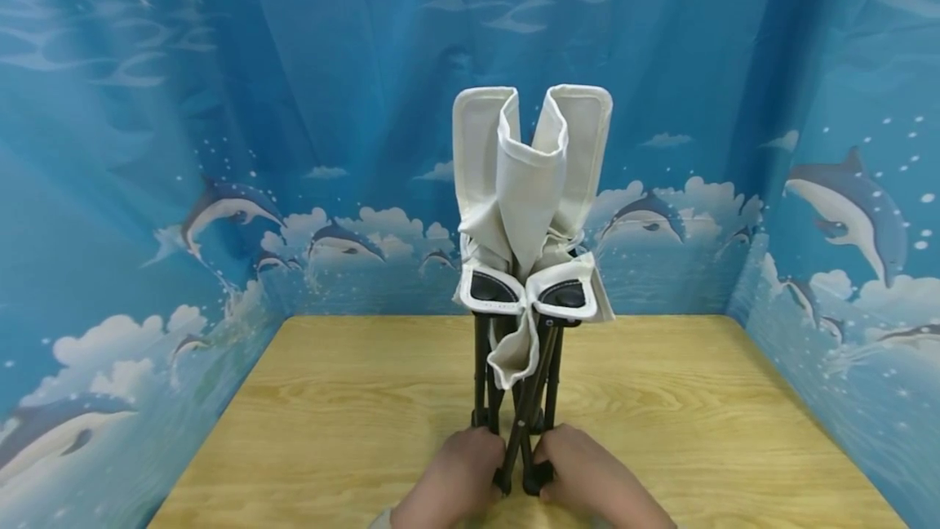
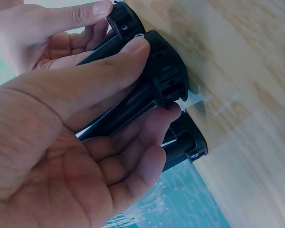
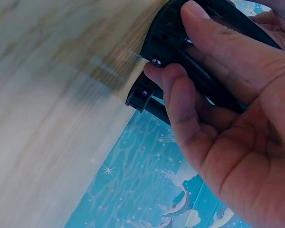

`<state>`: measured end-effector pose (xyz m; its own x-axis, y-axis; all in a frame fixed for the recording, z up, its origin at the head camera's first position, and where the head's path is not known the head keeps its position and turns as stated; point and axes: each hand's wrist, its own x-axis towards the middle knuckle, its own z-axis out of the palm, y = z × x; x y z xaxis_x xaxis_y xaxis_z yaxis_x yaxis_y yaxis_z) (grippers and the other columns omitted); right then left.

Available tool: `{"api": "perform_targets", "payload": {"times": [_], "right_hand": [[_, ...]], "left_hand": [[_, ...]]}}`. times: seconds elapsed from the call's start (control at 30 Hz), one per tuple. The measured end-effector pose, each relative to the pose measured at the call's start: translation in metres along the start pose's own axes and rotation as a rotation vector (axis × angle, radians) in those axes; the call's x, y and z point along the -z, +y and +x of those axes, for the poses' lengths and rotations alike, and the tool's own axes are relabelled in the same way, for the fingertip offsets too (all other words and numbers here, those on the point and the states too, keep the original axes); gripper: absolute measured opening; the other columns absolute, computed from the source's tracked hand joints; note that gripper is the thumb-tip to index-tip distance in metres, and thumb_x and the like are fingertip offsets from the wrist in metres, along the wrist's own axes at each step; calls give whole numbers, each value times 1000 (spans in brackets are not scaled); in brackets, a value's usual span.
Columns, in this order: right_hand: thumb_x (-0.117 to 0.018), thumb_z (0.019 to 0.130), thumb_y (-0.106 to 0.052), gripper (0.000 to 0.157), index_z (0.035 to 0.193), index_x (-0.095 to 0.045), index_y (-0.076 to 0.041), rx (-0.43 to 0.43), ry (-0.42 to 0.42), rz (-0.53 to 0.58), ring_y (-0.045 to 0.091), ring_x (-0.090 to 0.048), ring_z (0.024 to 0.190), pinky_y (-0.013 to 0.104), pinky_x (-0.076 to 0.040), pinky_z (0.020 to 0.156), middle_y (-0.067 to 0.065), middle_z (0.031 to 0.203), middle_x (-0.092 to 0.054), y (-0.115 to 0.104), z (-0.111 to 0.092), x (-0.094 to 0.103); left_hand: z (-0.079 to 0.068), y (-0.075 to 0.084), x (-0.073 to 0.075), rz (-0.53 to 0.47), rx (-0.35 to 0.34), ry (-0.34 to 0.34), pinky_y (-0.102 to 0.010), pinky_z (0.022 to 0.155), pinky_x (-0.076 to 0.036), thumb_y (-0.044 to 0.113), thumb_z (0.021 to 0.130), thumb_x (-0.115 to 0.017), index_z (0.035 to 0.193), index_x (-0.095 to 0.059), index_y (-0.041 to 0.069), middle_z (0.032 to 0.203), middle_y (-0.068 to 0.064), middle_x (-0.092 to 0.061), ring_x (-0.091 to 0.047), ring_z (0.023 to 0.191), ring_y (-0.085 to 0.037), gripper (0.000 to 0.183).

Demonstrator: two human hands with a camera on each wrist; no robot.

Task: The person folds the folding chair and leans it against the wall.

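Observation:
A folding chair (image 1: 534,194) with cream fabric and dark legs stands upright and bunched together on the wooden table. Low on its legs, my left hand (image 1: 470,464) grips one black foot (image 2: 166,66) between thumb and curled fingers, as the left wrist view shows. Across from it, my right hand (image 1: 583,468) holds another black foot (image 3: 164,35) in the same way, the thumb (image 3: 195,10) lying over its upper side. Two black fabric pockets (image 1: 494,288) face me above the leg tops. Part of the rear legs is hidden behind the front ones.
The wooden table (image 1: 330,398) spreads to both sides of the chair. Blue curtains (image 1: 352,104) printed with dolphins and clouds hang behind the table and along its left and right sides.

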<state>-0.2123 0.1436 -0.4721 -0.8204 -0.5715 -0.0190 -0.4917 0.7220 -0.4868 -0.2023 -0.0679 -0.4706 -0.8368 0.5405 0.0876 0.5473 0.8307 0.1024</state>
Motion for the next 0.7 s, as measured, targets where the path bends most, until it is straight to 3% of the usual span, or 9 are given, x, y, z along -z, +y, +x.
{"api": "perform_targets", "payload": {"times": [0.17,0.5,0.7], "right_hand": [[-93,65,-7,18,75,-80,-15,34,20,-25,-2,-50,66,23,-46,60,-10,76,-69,3,1,-1],[-90,64,-4,21,69,-76,-18,27,38,-22,1,-40,59,22,-40,55,-15,66,-58,3,3,-3],[-91,64,-3,20,69,-77,-16,38,55,-13,0,-45,61,22,-42,56,-11,69,-63,4,4,-2]], "left_hand": [[3,1,0,20,14,-26,-27,56,-47,21,70,-94,65,-57,20,67,6,-60,-53,60,-9,38],[5,2,1,42,-7,43,-26,52,-44,16,65,-91,60,-52,20,62,8,-56,-52,58,-8,39],[8,1,1,36,0,34,-26,51,-44,17,67,-90,61,-52,20,63,8,-56,-51,58,-7,38]]}}
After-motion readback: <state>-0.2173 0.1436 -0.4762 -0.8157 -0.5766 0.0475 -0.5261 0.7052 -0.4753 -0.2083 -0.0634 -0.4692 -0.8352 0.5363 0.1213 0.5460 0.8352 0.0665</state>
